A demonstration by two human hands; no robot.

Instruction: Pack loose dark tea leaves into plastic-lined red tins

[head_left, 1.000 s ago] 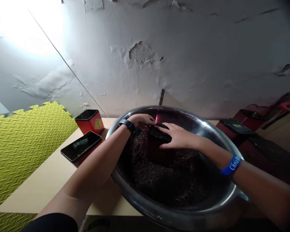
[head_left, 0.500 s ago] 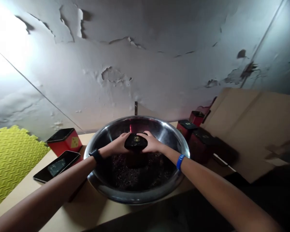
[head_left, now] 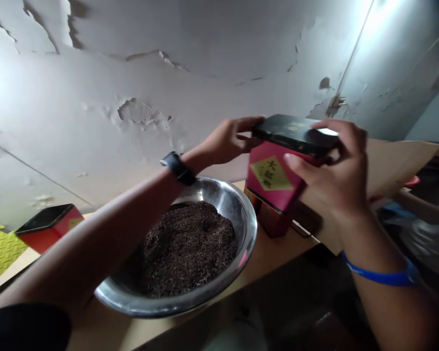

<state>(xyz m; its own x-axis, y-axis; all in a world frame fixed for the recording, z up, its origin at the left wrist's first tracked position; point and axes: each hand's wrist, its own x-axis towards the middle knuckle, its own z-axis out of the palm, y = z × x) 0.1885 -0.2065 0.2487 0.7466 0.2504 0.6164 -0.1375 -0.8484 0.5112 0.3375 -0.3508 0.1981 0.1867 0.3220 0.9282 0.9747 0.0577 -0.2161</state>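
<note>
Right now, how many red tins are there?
3: a held tin between the left hand and right hand, one on the table left of the steel bowl, one partly hidden beneath the held tin. More may be hidden behind it.

Glare whitens the upper-right wall (head_left: 378, 19); the right hand (head_left: 329, 170) looks slightly soft.

A red tin (head_left: 272, 178) is held between the left hand (head_left: 229, 141) and right hand (head_left: 332, 170), just right of a steel bowl (head_left: 249, 234) of dark tea leaves (head_left: 183, 248); a second tin (head_left: 46, 229) stands left of the bowl.
</note>
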